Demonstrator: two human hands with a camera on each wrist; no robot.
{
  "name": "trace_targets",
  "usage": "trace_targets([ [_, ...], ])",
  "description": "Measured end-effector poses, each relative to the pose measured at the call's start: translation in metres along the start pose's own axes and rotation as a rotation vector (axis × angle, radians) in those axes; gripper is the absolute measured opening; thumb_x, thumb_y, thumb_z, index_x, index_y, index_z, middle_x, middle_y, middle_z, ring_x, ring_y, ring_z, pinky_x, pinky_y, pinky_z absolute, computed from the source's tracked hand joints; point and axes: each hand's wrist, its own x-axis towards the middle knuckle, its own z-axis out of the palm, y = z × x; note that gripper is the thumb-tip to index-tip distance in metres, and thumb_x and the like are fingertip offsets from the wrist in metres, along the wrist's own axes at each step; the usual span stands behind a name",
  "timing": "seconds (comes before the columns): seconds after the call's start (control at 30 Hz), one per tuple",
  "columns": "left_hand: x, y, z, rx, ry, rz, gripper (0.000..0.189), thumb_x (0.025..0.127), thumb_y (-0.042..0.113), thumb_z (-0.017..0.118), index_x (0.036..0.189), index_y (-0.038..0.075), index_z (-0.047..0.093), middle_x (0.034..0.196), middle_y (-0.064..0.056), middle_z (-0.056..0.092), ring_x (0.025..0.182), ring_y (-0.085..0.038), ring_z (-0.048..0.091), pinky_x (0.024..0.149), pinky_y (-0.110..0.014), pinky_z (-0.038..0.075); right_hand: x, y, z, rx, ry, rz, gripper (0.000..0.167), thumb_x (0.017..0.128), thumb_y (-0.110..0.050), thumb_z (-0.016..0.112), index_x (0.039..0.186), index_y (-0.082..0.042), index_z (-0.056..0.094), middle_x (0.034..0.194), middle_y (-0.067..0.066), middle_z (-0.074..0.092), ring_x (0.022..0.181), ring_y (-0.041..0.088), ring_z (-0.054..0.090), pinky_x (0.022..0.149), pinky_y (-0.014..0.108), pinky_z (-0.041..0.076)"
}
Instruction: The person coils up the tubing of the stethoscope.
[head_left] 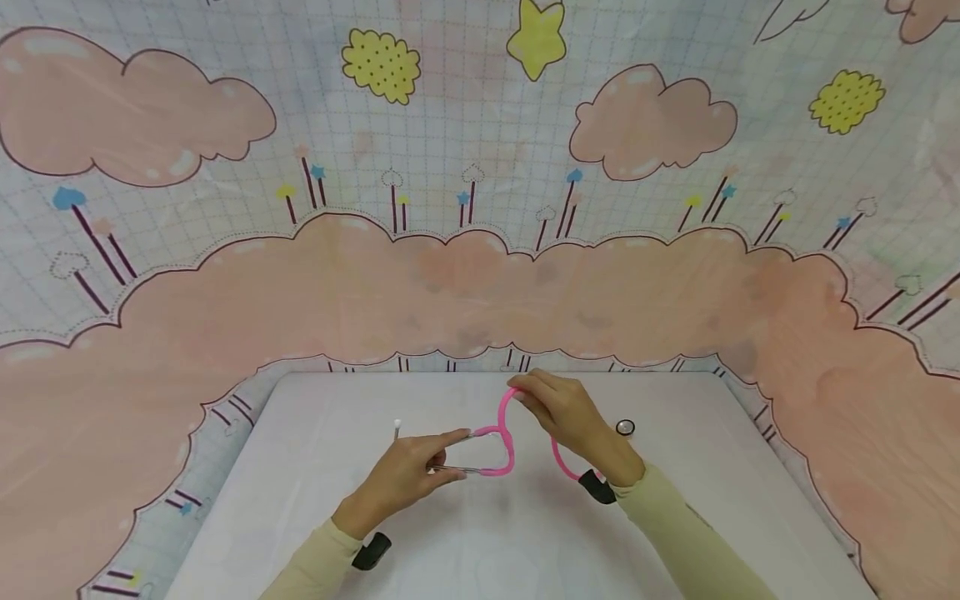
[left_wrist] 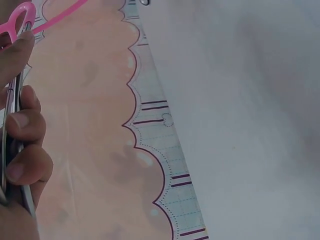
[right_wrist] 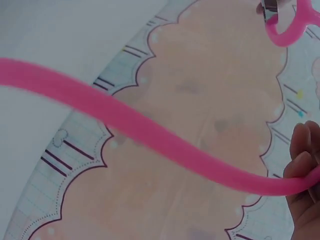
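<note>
A stethoscope with pink tubing (head_left: 509,450) is held up between both hands above the white table. My left hand (head_left: 408,475) grips its metal ear tubes (left_wrist: 18,105), fingers curled round them in the left wrist view. One white ear tip shows past the back of that hand. My right hand (head_left: 562,408) pinches the pink tube (right_wrist: 175,155) beyond the fork. From there the tube hangs down behind the right wrist. The round chest piece (head_left: 626,427) appears just right of the right forearm.
The white table (head_left: 510,542) lies under both hands. Black wrist straps (head_left: 372,552) show at both wrists. A patterned cloth (head_left: 480,292) with clouds and stars surrounds the table at the back and sides.
</note>
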Motion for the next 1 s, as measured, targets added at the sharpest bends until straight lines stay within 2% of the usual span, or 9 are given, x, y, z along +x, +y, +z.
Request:
trace_targets([
  [0.23,0.002,0.008,-0.002,0.02,0.038,0.083,0.055,0.079,0.031,0.081,0.127,0.012,0.064,0.069,0.008,0.057,0.059,-0.008,0.053,0.059,-0.01,0.043,0.003,-0.001,0.004,0.008,-0.013,-0.008,0.037,0.102,-0.037,0.046,0.11,-0.007,0.068,0.082,0.0,0.066,0.059,0.007,0.054,0.058,0.011,0.046],
  [0.5,0.007,0.012,-0.001,0.009,0.108,0.199,0.052,0.077,0.029,0.083,0.122,0.01,0.066,0.067,0.008,0.057,0.061,0.005,0.044,0.059,-0.006,0.041,0.004,-0.003,0.01,0.031,0.021,-0.033,0.03,0.101,-0.032,0.052,0.108,-0.011,0.073,0.082,-0.001,0.065,0.059,0.007,0.055,0.057,0.011,0.044],
  [0.6,0.008,0.014,0.0,0.001,0.129,0.223,0.051,0.076,0.028,0.083,0.121,0.01,0.067,0.067,0.008,0.057,0.06,0.004,0.044,0.058,-0.005,0.039,0.005,-0.004,0.011,0.041,0.012,-0.031,0.03,0.101,-0.033,0.051,0.107,-0.013,0.073,0.079,-0.002,0.064,0.057,0.006,0.053,0.056,0.011,0.043],
  [0.83,0.009,0.018,0.0,-0.03,0.167,0.269,0.049,0.076,0.027,0.083,0.119,0.006,0.068,0.066,0.006,0.057,0.055,-0.005,0.049,0.058,-0.005,0.039,0.003,-0.006,0.017,0.065,-0.027,-0.037,0.035,0.102,-0.035,0.047,0.108,-0.012,0.072,0.076,-0.002,0.064,0.054,0.005,0.049,0.054,0.008,0.039],
  [1.0,0.011,0.02,0.0,-0.026,0.192,0.275,0.049,0.077,0.028,0.082,0.12,0.007,0.067,0.066,0.006,0.057,0.056,0.0,0.047,0.058,-0.005,0.041,-0.001,-0.007,0.023,0.078,-0.069,0.002,0.039,0.103,-0.037,0.044,0.109,-0.011,0.073,0.078,-0.002,0.066,0.055,0.005,0.051,0.056,0.007,0.04],
])
